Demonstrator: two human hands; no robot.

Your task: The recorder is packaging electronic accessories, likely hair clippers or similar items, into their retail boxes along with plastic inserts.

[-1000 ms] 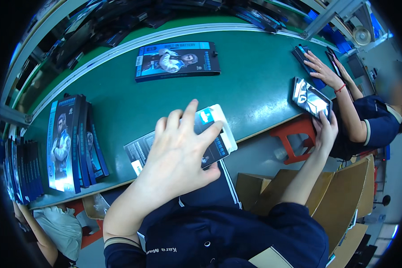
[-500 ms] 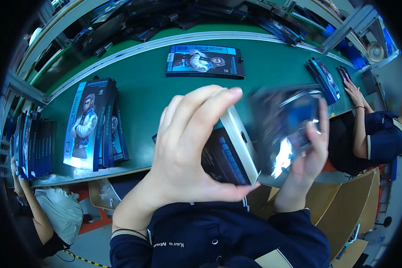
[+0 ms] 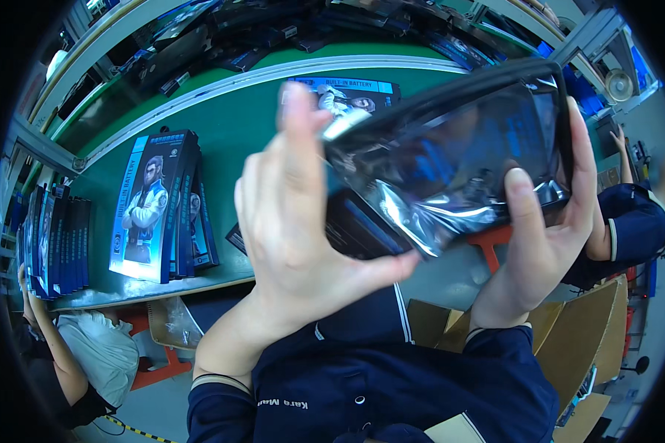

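Observation:
My left hand [image 3: 292, 210] is wrapped round a dark box [image 3: 358, 229], partly hidden behind its palm and fingers. The thumb lies along the lower edge of the box, and the blurred forefinger points up. In my right hand [image 3: 543, 229] is a black pack in shiny clear plastic [image 3: 458, 148], gripped at its right end with the thumb on the near face. The pack is tilted, and its left end overlaps the box end between my hands. Whether the pack is inside the box or only in front of it, I cannot tell.
Upright printed boxes [image 3: 144, 207] stand at the left of the green table [image 3: 233, 125], with a row of dark boxes [image 3: 63, 244] further left. Another printed box [image 3: 380, 87] lies behind the pack. An open carton [image 3: 580, 343] is at lower right. Co-workers sit on both sides.
My right hand has raised the pack and swung it left, so it now covers the box's open end. My left forefinger has lifted. The co-worker at right has moved an arm.

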